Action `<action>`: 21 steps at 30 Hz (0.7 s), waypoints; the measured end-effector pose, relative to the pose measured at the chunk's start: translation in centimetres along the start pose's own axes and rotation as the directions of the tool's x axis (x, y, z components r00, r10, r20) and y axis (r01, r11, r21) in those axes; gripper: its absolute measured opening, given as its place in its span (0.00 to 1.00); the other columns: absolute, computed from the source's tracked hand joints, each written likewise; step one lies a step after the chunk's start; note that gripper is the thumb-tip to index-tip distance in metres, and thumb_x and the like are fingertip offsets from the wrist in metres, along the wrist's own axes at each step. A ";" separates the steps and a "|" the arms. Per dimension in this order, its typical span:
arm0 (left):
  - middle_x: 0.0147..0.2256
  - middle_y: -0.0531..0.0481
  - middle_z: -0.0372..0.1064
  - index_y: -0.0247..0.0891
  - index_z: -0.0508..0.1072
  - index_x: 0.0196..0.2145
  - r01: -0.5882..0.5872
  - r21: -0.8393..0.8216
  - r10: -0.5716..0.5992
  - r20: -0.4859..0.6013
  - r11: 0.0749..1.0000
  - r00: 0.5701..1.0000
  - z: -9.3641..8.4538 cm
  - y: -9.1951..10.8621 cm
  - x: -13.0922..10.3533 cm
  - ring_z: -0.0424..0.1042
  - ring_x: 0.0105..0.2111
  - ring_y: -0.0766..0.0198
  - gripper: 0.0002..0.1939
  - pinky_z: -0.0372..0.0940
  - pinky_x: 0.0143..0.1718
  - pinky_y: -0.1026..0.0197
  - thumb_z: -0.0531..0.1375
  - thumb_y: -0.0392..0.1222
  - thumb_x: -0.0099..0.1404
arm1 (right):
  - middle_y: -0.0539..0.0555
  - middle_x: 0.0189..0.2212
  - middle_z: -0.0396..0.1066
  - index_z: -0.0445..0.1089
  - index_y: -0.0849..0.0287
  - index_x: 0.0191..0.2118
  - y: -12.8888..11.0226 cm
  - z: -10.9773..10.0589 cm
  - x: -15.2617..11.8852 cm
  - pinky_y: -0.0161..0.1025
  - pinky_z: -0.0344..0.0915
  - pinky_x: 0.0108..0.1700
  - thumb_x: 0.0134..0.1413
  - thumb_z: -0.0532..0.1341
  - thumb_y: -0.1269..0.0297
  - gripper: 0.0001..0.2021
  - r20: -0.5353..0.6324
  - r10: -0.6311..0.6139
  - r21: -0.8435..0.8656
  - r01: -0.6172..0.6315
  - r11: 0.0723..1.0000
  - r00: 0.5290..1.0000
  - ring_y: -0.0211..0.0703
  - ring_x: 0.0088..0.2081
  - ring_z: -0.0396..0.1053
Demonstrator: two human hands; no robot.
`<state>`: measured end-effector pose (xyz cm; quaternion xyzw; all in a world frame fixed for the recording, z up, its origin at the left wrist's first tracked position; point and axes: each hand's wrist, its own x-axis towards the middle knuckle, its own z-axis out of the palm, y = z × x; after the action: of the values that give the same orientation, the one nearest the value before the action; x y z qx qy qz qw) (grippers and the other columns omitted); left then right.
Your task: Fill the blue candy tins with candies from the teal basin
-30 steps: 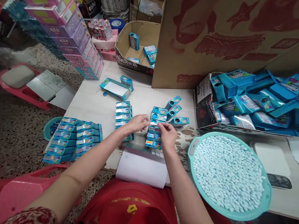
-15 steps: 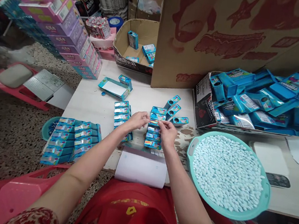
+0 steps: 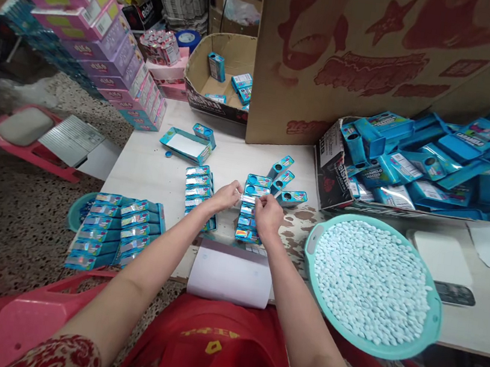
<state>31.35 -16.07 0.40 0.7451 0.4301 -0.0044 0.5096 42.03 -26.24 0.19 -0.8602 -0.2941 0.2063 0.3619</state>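
Note:
A row of small blue candy boxes (image 3: pixel 246 222) stands upright in front of me, tops facing up. My left hand (image 3: pixel 226 197) is at the row's left side, fingertips pinched on one end of a shiny seal sticker (image 3: pixel 248 198). That sticker lies across the top of a box in the middle of the row. My right hand (image 3: pixel 269 216) presses its thumb and finger together at the other end, against the boxes' right side. Round openings show on the two far boxes (image 3: pixel 258 186). Another row of boxes (image 3: pixel 198 185) with shiny tops stands left of my left hand.
Three separate open boxes (image 3: pixel 282 181) stand beyond my right hand. A green basin (image 3: pixel 439 314) of pale candies is at right, below a carton (image 3: pixel 327 167) heaped with blue boxes. Finished-looking box rows (image 3: pixel 101 233) and a blue tray (image 3: pixel 186 146) are at left.
The shiny sticker now lies lower across the box top and looks silver instead of rainbow. My right hand has turned slightly, its fingers more curled; my left hand has barely moved.

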 end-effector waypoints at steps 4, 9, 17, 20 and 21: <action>0.26 0.53 0.67 0.36 0.61 0.44 0.074 0.122 -0.067 -0.061 0.990 0.996 1.3 -0.2 0.1 0.67 0.25 0.67 0.11 0.62 0.27 0.66 0.47 0.35 0.64 | 0.54 0.35 0.66 0.67 0.58 0.32 -0.2 0.2 -0.2 0.38 0.55 0.38 0.50 0.60 0.68 0.02 -0.043 -0.029 -0.082 0.026 0.996 0.999 0.46 0.38 0.63; 0.43 0.39 0.70 0.37 0.63 0.47 0.188 0.333 -0.133 -0.181 0.924 0.974 2.3 0.1 -1.1 0.70 0.44 0.54 0.14 0.62 0.40 0.57 0.49 0.40 0.65 | 0.58 0.42 0.63 0.64 0.59 0.40 0.8 0.2 0.2 0.40 0.57 0.37 0.46 0.63 0.63 0.15 -0.107 -0.003 -0.086 -0.006 0.996 0.994 0.49 0.39 0.63; 0.42 0.39 0.72 0.36 0.71 0.41 0.099 0.549 -0.119 0.001 0.830 0.993 4.4 -1.7 -3.9 0.71 0.44 0.53 0.15 0.62 0.40 0.58 0.47 0.39 0.66 | 0.52 0.29 0.65 0.61 0.60 0.41 4.2 -0.1 -0.5 0.39 0.59 0.36 0.55 0.53 0.61 0.10 -0.172 -0.018 0.039 0.025 0.999 0.985 0.43 0.31 0.63; 0.44 0.38 0.71 0.34 0.69 0.45 0.019 0.598 -0.078 0.073 0.801 0.994 5.4 -2.7 -6.3 0.70 0.45 0.53 0.15 0.62 0.43 0.57 0.48 0.36 0.65 | 0.55 0.32 0.66 0.60 0.61 0.42 6.9 -0.7 -5.4 0.39 0.61 0.36 0.59 0.49 0.56 0.13 -0.164 -0.063 0.044 0.071 0.997 0.984 0.43 0.32 0.64; 0.44 0.38 0.71 0.33 0.69 0.46 -0.006 0.610 -0.065 0.094 0.792 0.993 5.7 -3.0 -7.1 0.69 0.46 0.53 0.15 0.61 0.45 0.57 0.49 0.37 0.64 | 0.54 0.30 0.66 0.61 0.60 0.39 7.9 -0.8 -7.1 0.39 0.61 0.36 0.60 0.48 0.55 0.13 -0.124 -0.091 0.037 0.097 0.995 0.988 0.43 0.31 0.65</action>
<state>27.44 -24.60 -1.46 0.8612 0.3888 -0.1917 0.2653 40.01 -35.74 -4.14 -0.8484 -0.3072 0.1425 0.4070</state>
